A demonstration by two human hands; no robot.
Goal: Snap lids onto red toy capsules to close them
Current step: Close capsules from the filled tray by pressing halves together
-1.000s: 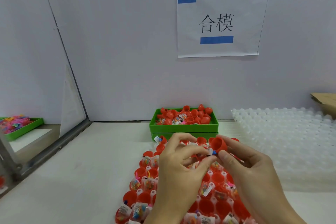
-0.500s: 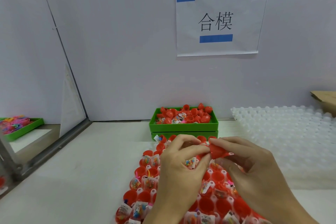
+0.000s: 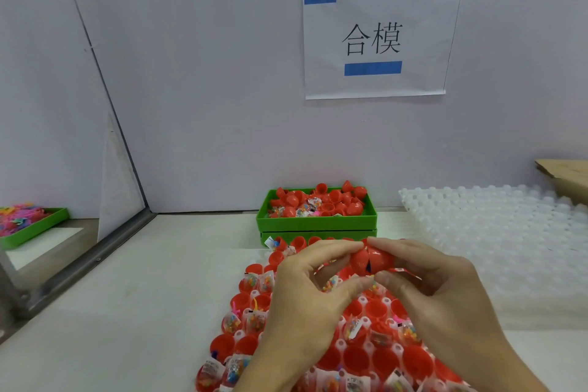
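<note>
Pinching the lid (image 3: 383, 256) with my right hand (image 3: 445, 299) and the capsule (image 3: 359, 261) with my left hand (image 3: 305, 302), I've now brought the halves together mid-frame, nearly snapped.

Red capsule (image 3: 372, 259), plain and glossy, with a dark gap along its seam. Red cups in rows on the tray (image 3: 366, 356), its white posts showing between them, some holding clear packets (image 3: 237, 367) speckled with many colours. Bright green bin (image 3: 316, 222) heaped with more red shells (image 3: 318, 200). Second green tray (image 3: 35, 226) at far left, filled with pink and mixed bright pieces. Translucent white dimpled sheet (image 3: 496, 232), a regular grid of bumps. White paper sign (image 3: 378, 38) with black characters and two blue bars. Off-white table (image 3: 143, 296); pale lilac-grey wall (image 3: 206, 73); brown cardboard (image 3: 566, 173) at right edge.
</note>
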